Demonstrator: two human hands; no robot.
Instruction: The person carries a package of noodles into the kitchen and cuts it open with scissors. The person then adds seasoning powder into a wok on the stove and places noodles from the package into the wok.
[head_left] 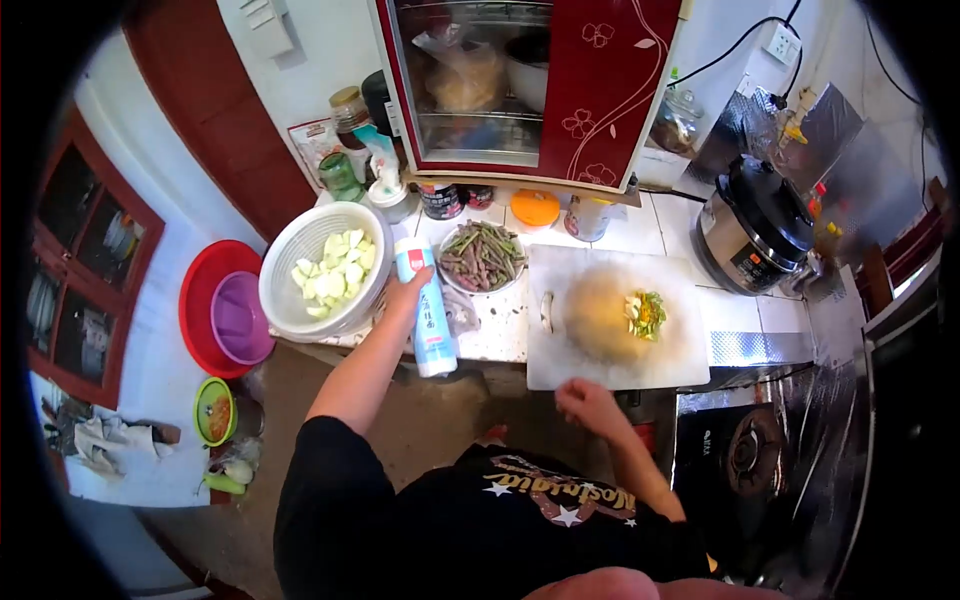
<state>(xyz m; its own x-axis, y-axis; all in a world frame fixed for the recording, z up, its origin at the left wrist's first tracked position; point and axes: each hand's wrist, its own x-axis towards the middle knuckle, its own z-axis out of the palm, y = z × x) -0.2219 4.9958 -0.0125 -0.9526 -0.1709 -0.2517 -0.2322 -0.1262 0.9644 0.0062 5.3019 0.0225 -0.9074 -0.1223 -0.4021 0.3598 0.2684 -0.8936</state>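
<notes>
My left hand (405,292) is wrapped round a blue and white pack of dried noodles (433,330), tilted near the counter's front edge. Just left of it, a white colander (275,285) holds pale cut vegetable chunks (335,272). Behind the pack is a plate of green and purplish beans (482,257). My right hand (590,407) hangs by the front edge of a white cutting board (555,370), fingers loosely curled with nothing visible in them. On the board lie chopped yellow and green pieces (645,315) and a knife (546,312), partly seen.
A black and steel electric pressure cooker (755,225) stands at the back right. The gas stove (745,450) is at the right. Above the counter sits a red cabinet (610,90). Jars and an orange lid (535,207) line the back. Red (200,325) and purple (240,318) basins stand left.
</notes>
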